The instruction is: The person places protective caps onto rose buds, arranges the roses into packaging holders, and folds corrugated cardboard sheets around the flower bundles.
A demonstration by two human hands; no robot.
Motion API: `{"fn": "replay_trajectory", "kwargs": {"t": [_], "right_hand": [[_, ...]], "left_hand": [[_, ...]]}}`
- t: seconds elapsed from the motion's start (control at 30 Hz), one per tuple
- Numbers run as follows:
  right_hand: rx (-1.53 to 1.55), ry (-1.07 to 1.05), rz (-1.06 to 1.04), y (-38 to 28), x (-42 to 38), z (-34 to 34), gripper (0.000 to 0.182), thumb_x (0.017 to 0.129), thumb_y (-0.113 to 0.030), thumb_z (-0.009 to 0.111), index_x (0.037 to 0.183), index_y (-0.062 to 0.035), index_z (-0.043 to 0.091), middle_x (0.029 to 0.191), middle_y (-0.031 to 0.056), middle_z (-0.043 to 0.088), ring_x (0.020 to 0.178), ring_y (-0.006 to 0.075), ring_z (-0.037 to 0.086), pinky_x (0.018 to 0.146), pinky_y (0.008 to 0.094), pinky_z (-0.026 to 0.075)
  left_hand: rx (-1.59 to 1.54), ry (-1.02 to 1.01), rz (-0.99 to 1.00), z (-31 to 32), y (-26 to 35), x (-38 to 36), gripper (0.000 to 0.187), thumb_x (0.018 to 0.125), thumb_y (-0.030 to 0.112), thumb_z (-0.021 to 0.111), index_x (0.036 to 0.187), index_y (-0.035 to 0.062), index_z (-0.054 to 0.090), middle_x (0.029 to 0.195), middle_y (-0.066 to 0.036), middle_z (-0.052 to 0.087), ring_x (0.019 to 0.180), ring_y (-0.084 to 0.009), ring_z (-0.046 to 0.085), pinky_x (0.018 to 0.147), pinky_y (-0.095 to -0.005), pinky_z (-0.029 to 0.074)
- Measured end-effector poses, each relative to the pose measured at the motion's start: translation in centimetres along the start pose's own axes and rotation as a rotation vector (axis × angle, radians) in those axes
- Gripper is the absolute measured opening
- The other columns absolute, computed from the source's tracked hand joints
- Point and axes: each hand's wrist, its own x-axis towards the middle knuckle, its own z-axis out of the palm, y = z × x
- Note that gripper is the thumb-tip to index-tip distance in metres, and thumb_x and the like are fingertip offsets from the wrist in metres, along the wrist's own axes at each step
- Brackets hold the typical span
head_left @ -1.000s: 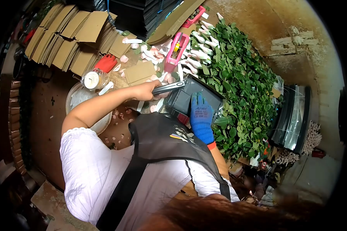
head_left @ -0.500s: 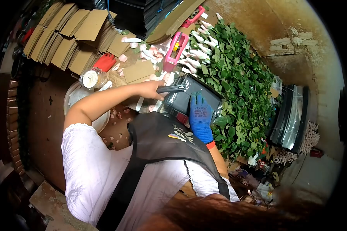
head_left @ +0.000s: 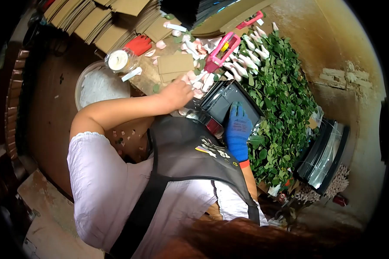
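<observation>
My left hand (head_left: 177,94) is bare and reaches in from the left. Its fingers are bent together above loose pale pink petals (head_left: 197,85); anything between them is hidden. My right hand (head_left: 239,125) wears a blue knitted glove with an orange cuff. It lies flat, fingers stretched out, on a dark stack of flat black pieces with shiny clear plastic (head_left: 220,101). Beyond the stack stands a pink tape dispenser (head_left: 220,52). Rose stems with green leaves (head_left: 285,103) are heaped to the right, their blooms (head_left: 246,60) wrapped in white sleeves.
Brown cardboard pieces (head_left: 175,64) lie on the bench. Around them are a red glove (head_left: 138,44), a clear cup (head_left: 118,60) and a round tub (head_left: 101,88). More cardboard stacks (head_left: 90,26) stand at the back left. Black-and-clear sleeves (head_left: 324,155) lie at the right.
My left hand has let go of a long dark grey tool and closed its fingers near the petals. My right hand stays on the black stack. The whole view has shifted.
</observation>
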Motion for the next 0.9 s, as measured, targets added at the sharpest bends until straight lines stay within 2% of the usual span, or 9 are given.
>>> {"fn": "replay_trajectory", "kwargs": {"t": [0.2, 0.3, 0.33, 0.47, 0.57, 0.7, 0.77, 0.83, 0.9], "right_hand": [[-0.069, 0.000, -0.030, 0.1, 0.0, -0.1, 0.055, 0.091, -0.010, 0.053, 0.145, -0.0018, 0.046, 0.150, 0.0178, 0.047, 0.124, 0.0314, 0.056, 0.098, 0.0403, 0.050], [-0.057, 0.020, -0.024, 0.1, 0.1, 0.1, 0.053, 0.091, -0.010, 0.053, 0.142, -0.0021, 0.048, 0.147, 0.0170, 0.050, 0.122, 0.0310, 0.057, 0.096, 0.0399, 0.051], [-0.052, 0.040, -0.027, 0.1, 0.0, 0.2, 0.052, 0.091, -0.010, 0.053, 0.142, -0.0022, 0.049, 0.146, 0.0166, 0.050, 0.121, 0.0307, 0.057, 0.095, 0.0398, 0.051], [-0.032, 0.107, -0.017, 0.0, -0.1, 0.5, 0.049, 0.090, -0.009, 0.054, 0.138, -0.0025, 0.051, 0.141, 0.0154, 0.053, 0.119, 0.0296, 0.058, 0.091, 0.0395, 0.052], [-0.013, 0.115, 0.008, -0.2, -0.1, 0.3, 0.049, 0.090, -0.009, 0.054, 0.138, -0.0027, 0.052, 0.141, 0.0152, 0.053, 0.120, 0.0290, 0.058, 0.091, 0.0392, 0.052], [-0.017, 0.089, 0.020, -0.2, 0.0, 0.4, 0.050, 0.089, -0.008, 0.054, 0.139, -0.0034, 0.051, 0.143, 0.0153, 0.052, 0.121, 0.0284, 0.057, 0.093, 0.0387, 0.052], [-0.025, 0.073, 0.026, -0.1, 0.0, 0.5, 0.054, 0.088, -0.008, 0.056, 0.141, -0.0044, 0.049, 0.143, 0.0139, 0.053, 0.120, 0.0281, 0.059, 0.092, 0.0372, 0.053], [-0.023, 0.056, 0.037, 0.0, 0.0, 0.4, 0.055, 0.087, -0.008, 0.057, 0.142, -0.0046, 0.049, 0.144, 0.0138, 0.052, 0.120, 0.0280, 0.059, 0.092, 0.0368, 0.052], [-0.005, 0.035, 0.049, -0.3, -0.1, 0.2, 0.054, 0.088, -0.008, 0.055, 0.142, -0.0039, 0.049, 0.146, 0.0150, 0.049, 0.123, 0.0281, 0.055, 0.094, 0.0376, 0.051]], "left_hand": [[0.189, 0.058, 0.242, -1.3, 0.5, 1.4, 0.020, 0.084, 0.020, 0.054, 0.095, 0.0037, 0.059, 0.087, -0.008, 0.059, 0.093, -0.0247, 0.063, 0.118, -0.0492, 0.033], [0.236, 0.086, 0.383, -1.6, -0.7, 2.6, 0.019, 0.083, 0.020, 0.056, 0.094, 0.0044, 0.058, 0.085, -0.007, 0.058, 0.088, -0.0241, 0.061, 0.111, -0.0465, 0.039], [0.189, 0.083, 0.373, -1.1, -1.0, 3.0, 0.017, 0.083, 0.020, 0.057, 0.091, 0.0054, 0.057, 0.083, -0.006, 0.058, 0.083, -0.0228, 0.059, 0.094, -0.0410, 0.045], [0.210, 0.035, 0.506, -1.3, -1.4, 4.5, 0.015, 0.083, 0.020, 0.058, 0.089, 0.0063, 0.058, 0.082, -0.004, 0.058, 0.080, -0.0216, 0.058, 0.075, -0.0370, 0.042], [0.382, -0.013, 0.499, -3.1, 0.6, 4.8, 0.018, 0.083, 0.020, 0.058, 0.092, 0.0046, 0.060, 0.085, -0.006, 0.061, 0.082, -0.0223, 0.059, 0.075, -0.0380, 0.044], [0.334, -0.474, 0.421, -3.4, 1.8, 6.1, 0.023, 0.088, 0.022, 0.057, 0.099, 0.0038, 0.067, 0.094, -0.011, 0.068, 0.091, -0.0256, 0.065, 0.080, -0.0393, 0.047], [-0.070, -0.713, 0.067, -2.2, -0.2, 6.6, 0.024, 0.088, 0.020, 0.063, 0.104, 0.0035, 0.067, 0.096, -0.017, 0.071, 0.095, -0.0347, 0.069, 0.082, -0.0471, 0.052], [-0.121, -0.990, 0.022, -3.1, -3.6, 5.9, 0.031, 0.083, 0.023, 0.071, 0.106, 0.0036, 0.067, 0.101, -0.020, 0.071, 0.099, -0.0360, 0.069, 0.086, -0.0461, 0.053], [-0.386, -0.796, -0.305, -1.4, -4.7, 3.9, 0.041, 0.078, 0.027, 0.076, 0.110, 0.0037, 0.066, 0.104, -0.021, 0.071, 0.102, -0.0357, 0.069, 0.087, -0.0444, 0.053]]}}
